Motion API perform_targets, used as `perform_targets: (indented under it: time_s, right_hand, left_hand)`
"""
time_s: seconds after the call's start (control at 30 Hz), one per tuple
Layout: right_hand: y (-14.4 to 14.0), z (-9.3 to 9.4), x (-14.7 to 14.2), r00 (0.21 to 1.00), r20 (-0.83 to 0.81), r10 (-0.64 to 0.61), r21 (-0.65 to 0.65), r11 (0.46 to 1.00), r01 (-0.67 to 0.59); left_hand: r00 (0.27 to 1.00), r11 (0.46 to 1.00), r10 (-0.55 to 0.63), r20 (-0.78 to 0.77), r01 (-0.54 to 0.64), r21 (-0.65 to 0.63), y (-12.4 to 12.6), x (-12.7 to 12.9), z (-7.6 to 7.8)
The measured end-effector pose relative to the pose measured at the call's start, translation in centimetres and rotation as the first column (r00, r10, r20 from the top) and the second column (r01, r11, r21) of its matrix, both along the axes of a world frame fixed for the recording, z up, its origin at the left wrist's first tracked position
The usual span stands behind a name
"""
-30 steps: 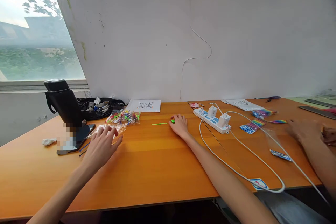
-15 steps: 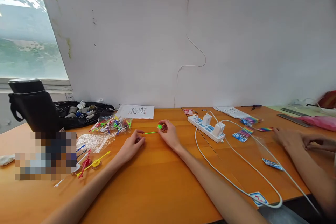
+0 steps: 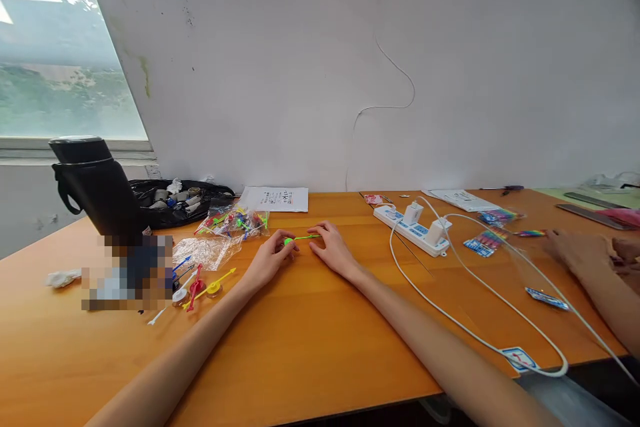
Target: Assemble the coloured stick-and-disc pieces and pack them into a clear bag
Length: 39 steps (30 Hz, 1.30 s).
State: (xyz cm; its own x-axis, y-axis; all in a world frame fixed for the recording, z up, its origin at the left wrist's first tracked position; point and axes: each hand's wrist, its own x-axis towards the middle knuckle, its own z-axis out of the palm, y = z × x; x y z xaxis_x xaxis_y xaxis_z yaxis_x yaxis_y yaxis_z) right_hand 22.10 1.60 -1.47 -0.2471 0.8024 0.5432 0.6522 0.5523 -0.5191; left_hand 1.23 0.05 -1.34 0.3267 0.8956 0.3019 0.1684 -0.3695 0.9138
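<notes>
A bright green arrow spinner [image 3: 305, 237] with a round green hub lies between my hands, just above the table. My left hand [image 3: 270, 257] is closed, its thumb and fingers pinching the green hub. To the right, my right hand [image 3: 333, 252] has thumb and fingertips apart around the arrow's far end; contact with it cannot be made out. Left of my left forearm stand finished-looking spinners: a yellow arrow spinner [image 3: 214, 289], a red arrow spinner [image 3: 196, 287] and a white arrow spinner [image 3: 180, 295]. A blue arrow [image 3: 183, 263] shows behind them.
A plastic bag of coloured parts [image 3: 235, 221] lies behind crumpled clear wrap [image 3: 210, 253]. A black flask [image 3: 95, 190] stands left by a black bag [image 3: 165, 213]. Right are a power strip [image 3: 410, 230], looping white cables and another person's hand [image 3: 570, 250].
The green hub has gone from my right hand to my left, and the arrow now points right. My right fingers have spread. The view has shifted slightly left and down.
</notes>
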Motion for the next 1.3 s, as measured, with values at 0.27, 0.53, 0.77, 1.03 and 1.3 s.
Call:
perform_targets:
  time_s: [0.27,0.53,0.77,1.03,1.3]
  right_hand:
    - [0.3,-0.1,0.4,0.972,0.216,-0.088,0.017,0.996,0.087]
    - [0.7,-0.3,0.5,0.995,0.083,-0.063,-0.001,0.998,0.063]
    - [1.3,-0.3,0.4,0.856,-0.517,-0.004,-0.269,0.950,-0.158]
    - [0.2,0.4,-0.8,0.688,-0.726,-0.003,-0.344,0.868,-0.358]
    - [-0.5,0.4,-1.7,0.683,-0.725,0.090,-0.340,0.816,-0.468]
  left_hand:
    - [1.000,1.000,0.003,-0.015,-0.003,0.004,-0.3,0.2,0.3]
    - [0.998,0.999,-0.042,0.054,0.043,-0.023,-0.3,0.3,0.5]
    - [0.998,0.997,-0.064,0.006,0.064,-0.035,-0.3,0.2,0.6]
    - [0.995,0.997,-0.062,0.077,0.065,-0.038,-0.2,-0.2,0.7]
    - [0.987,0.997,-0.060,0.147,0.067,-0.040,0.6,-0.5,-0.1]
